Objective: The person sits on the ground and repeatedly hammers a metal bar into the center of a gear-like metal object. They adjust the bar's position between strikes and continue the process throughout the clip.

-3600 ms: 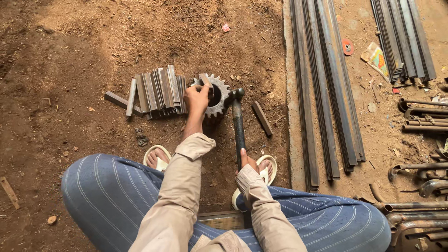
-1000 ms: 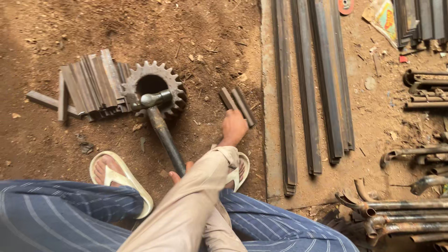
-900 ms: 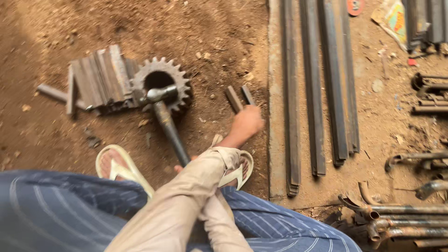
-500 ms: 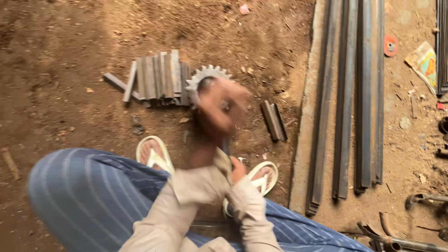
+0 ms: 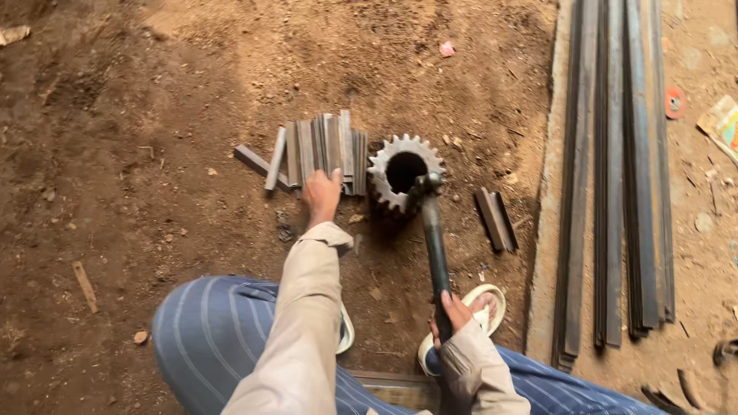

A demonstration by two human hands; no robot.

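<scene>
Head view: right hand (image 5: 453,313) is closed around the lower end of a hammer handle (image 5: 434,250), whose head (image 5: 425,184) rests on the rim of a toothed steel gear (image 5: 405,172). Left hand (image 5: 321,196) lies fingers-down on a row of short flat steel pieces (image 5: 323,150); whether it grips one cannot be told. The row sits at 9 o'clock from the gear, touching it. Judged stiff, heavy for their size, sharp-edged and dusty; best pinched across the long flat faces. Two loose bars (image 5: 496,219) lie at 4 o'clock.
</scene>
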